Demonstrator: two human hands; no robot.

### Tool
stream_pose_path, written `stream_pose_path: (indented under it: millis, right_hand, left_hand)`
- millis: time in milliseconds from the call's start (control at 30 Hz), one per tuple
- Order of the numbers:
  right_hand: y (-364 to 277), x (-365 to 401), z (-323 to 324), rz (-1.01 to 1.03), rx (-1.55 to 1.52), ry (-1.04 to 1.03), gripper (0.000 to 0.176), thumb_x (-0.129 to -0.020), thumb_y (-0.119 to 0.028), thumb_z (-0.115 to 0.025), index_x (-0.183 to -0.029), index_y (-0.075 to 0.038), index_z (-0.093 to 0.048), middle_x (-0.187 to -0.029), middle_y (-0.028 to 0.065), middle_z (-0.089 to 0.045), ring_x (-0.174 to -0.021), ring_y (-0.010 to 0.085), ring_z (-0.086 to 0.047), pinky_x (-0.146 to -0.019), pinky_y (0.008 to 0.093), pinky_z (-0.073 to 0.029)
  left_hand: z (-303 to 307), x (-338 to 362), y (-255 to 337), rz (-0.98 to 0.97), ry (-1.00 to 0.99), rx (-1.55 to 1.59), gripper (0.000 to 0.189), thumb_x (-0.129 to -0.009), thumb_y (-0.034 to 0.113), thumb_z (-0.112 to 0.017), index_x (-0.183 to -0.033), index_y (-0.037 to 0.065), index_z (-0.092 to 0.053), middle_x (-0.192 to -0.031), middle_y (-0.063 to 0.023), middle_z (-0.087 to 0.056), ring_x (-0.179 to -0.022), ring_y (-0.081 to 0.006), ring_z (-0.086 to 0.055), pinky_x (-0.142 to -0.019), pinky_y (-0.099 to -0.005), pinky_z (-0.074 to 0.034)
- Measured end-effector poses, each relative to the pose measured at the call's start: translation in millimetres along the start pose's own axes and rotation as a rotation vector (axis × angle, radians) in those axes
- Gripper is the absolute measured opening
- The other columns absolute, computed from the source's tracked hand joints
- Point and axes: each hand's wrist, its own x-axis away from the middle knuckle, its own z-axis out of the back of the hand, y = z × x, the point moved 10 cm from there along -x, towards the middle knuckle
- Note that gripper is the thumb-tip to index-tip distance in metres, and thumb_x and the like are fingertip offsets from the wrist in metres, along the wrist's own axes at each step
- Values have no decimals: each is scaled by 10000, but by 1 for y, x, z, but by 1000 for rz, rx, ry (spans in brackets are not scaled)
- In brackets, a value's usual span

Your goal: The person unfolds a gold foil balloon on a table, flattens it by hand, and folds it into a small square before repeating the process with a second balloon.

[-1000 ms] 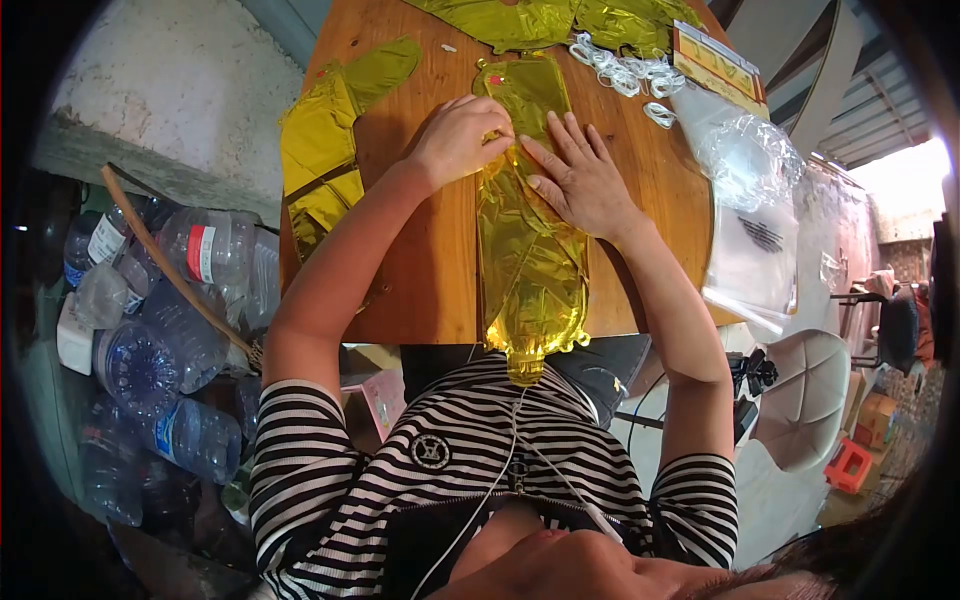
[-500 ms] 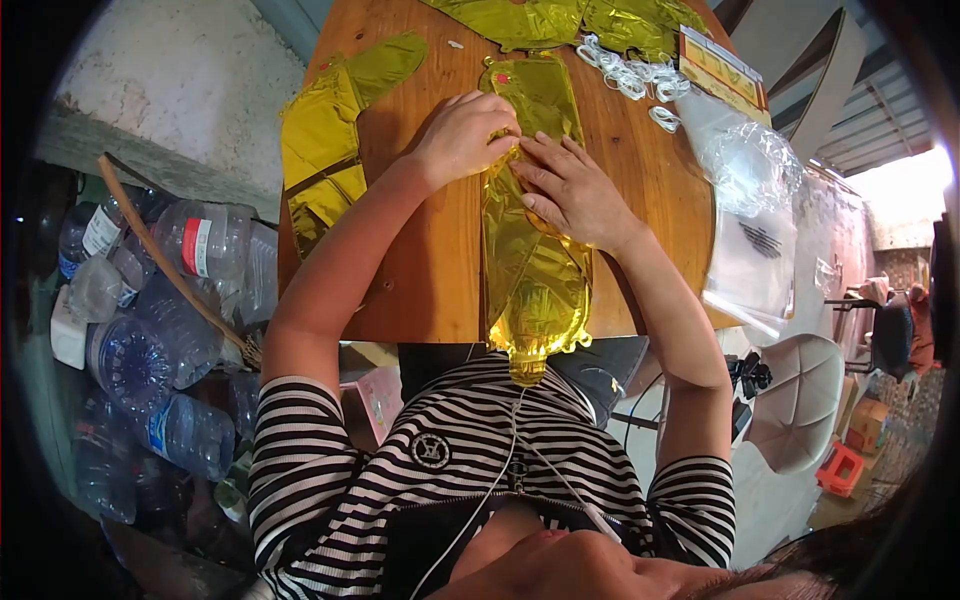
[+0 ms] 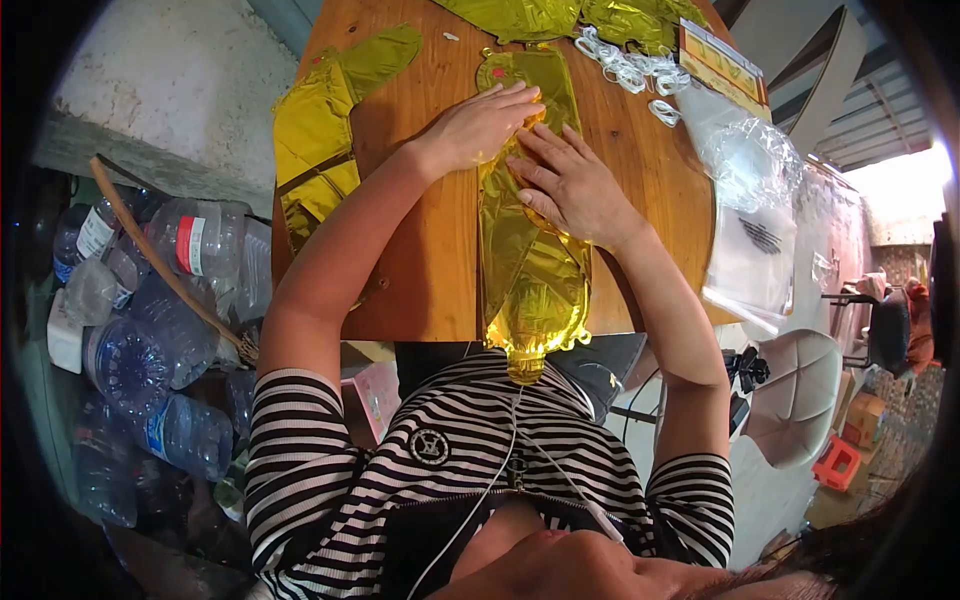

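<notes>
A flat gold foil balloon (image 3: 530, 270) lies lengthwise on the wooden table (image 3: 425, 270), its narrow lower end hanging over the near edge. Across its upper part rests my left hand (image 3: 487, 128), fingers stretched out and laid flat on the foil. Just below and to the right, my right hand (image 3: 575, 188) presses on the same balloon with its fingers spread. The fingertips of both hands come close together near the balloon's middle. What lies under the palms is hidden.
More gold foil balloons (image 3: 320, 130) lie folded at the table's left, with others (image 3: 630, 25) at the far edge. White string bundles (image 3: 630, 70), a printed packet (image 3: 725, 65) and clear plastic bags (image 3: 750, 230) are on the right. Plastic bottles (image 3: 150, 360) crowd the floor at left.
My left hand has flattened from a curled, pinching shape, its fingers now stretched to the right over the foil. My right hand stays in nearly the same place.
</notes>
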Motion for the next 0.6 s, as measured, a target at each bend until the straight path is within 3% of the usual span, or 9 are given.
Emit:
stream_pose_path:
  millis: [67, 300, 400, 600]
  right_hand:
    - [-7, -2, 6, 45, 148, -4, 512, -1051, -424, -493, -1448, -110, -568, -1578, 159, -425, -1498, 339, -342, -1247, 524, -222]
    - [-1, 10, -7, 8, 134, -34, 568, -1046, -416, -498, -1529, -120, -471, -1615, 169, -369, -1519, 343, -306, -1252, 523, -212]
    - [0, 15, 13, 0, 13, 0, 605, -1016, -410, -554, -1528, -99, -470, -1616, 176, -371, -1520, 352, -304, -1253, 526, -206]
    - [-68, 80, 45, 80, -163, -195, 714, -925, -431, -677, -1510, -71, -484, -1596, 178, -410, -1518, 363, -320, -1256, 530, -205]
  left_hand:
    - [-1, 0, -3, 7, 2, 15, 467, -1015, 69, -479, -1482, 55, -488, -1594, -141, -419, -1498, -304, -352, -1263, -428, -257]
    - [-3, 1, -4, 5, 41, 55, 429, -1046, 119, -462, -1469, 67, -507, -1601, -134, -408, -1501, -303, -344, -1264, -438, -253]
    - [-2, 2, -2, 5, 39, 40, 422, -1057, 136, -455, -1470, 66, -506, -1598, -136, -410, -1500, -305, -345, -1262, -438, -255]
    - [-2, 2, -1, -2, 61, 43, 434, -1078, 212, -467, -1490, 81, -493, -1598, -133, -414, -1501, -303, -344, -1256, -430, -262]
